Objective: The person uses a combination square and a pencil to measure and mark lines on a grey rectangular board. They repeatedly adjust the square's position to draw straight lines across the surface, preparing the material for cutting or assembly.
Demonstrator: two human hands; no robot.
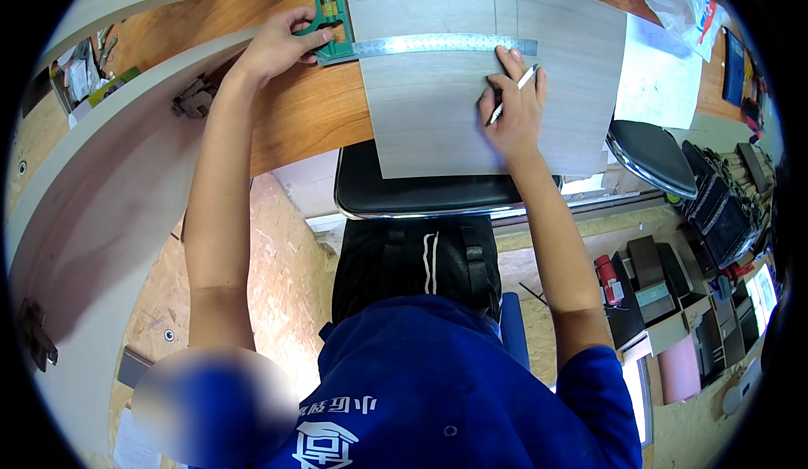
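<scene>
Left hand [282, 44]: closed on the green head of the combination square [330, 25], thumb on the near side, fingers over the far side, pressing the head against the panel's 9 o'clock edge.
Combination square blade [446, 44]: steel rule lying flat across the panel, running from the green head toward 3 o'clock; its free end stops just beyond the right hand's fingertips.
Right hand [513, 103]: fingers spread flat on the panel, fingertips touching the near edge of the blade; a pencil [512, 95] is pinched between the fingers, tip pointing toward 7 o'clock.
Grey wood-grain panel [438, 124]: lies flat on the tabletop, its 6 o'clock edge overhanging a black stool seat [421, 191].
Pencil lines [505, 6]: two thin marks run across the panel at 12 o'clock of the right hand.
Tabletop [311, 111]: brown wood, bare at 9 o'clock of the panel.
Curved pale boards [101, 183]: stand at 9 o'clock of the left forearm, well apart from the panel.
</scene>
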